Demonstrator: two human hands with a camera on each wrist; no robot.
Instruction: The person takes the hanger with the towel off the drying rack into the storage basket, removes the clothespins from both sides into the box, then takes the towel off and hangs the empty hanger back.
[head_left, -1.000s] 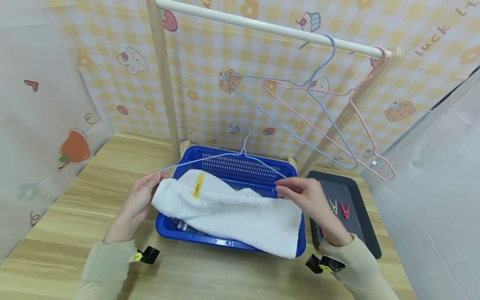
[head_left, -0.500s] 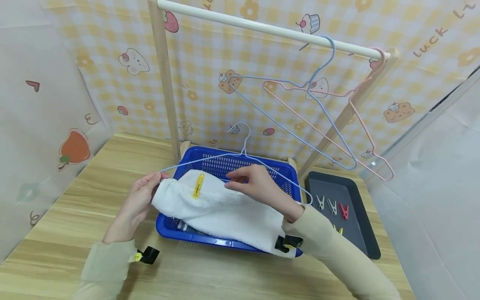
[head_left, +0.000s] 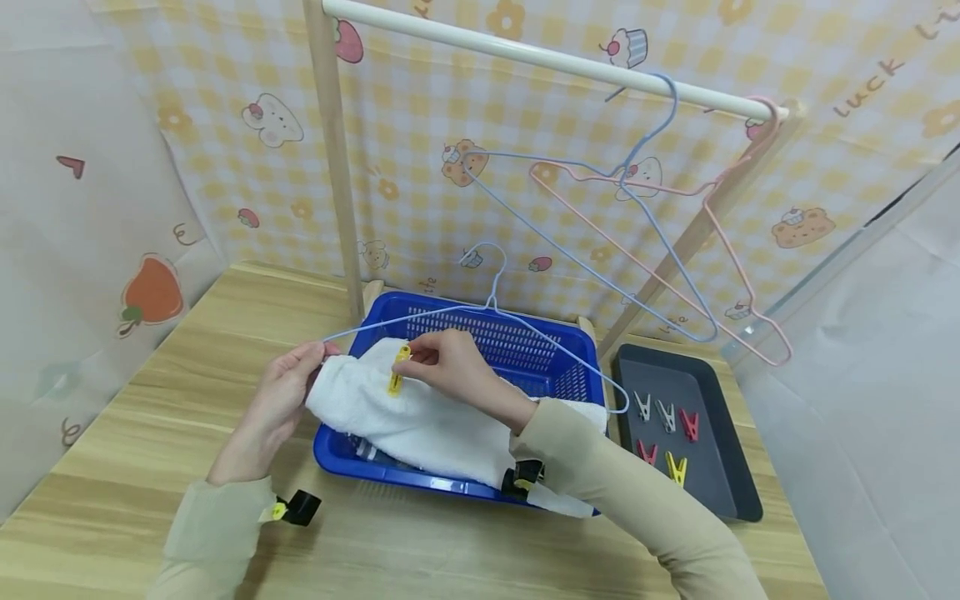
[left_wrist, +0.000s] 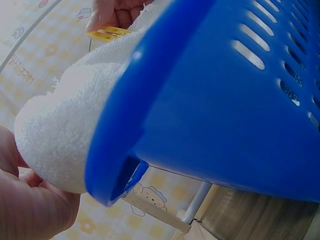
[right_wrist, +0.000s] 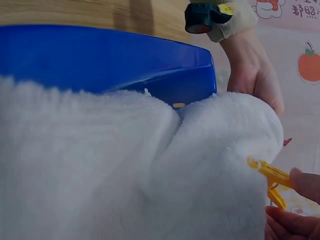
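A white towel lies over the blue basket, its left end bunched beside a light-blue wire hanger. My left hand holds the towel's left corner together with the hanger's end. With thumb and fingers my right hand pinches a yellow clothespin on the towel. In the right wrist view the clothespin has its tip on the towel fabric. The left wrist view shows the towel's rolled end in the left fingers. The towel hides the hanger's lower part.
Another blue hanger and a pink hanger hang from the white rail behind. On the right, a dark grey tray holds several clothespins in grey, red and yellow. Wooden posts stand behind the basket.
My right hand has let go of the hanger's right side, moved left across the basket, and taken hold of the yellow clothespin. The left hand keeps its hold.
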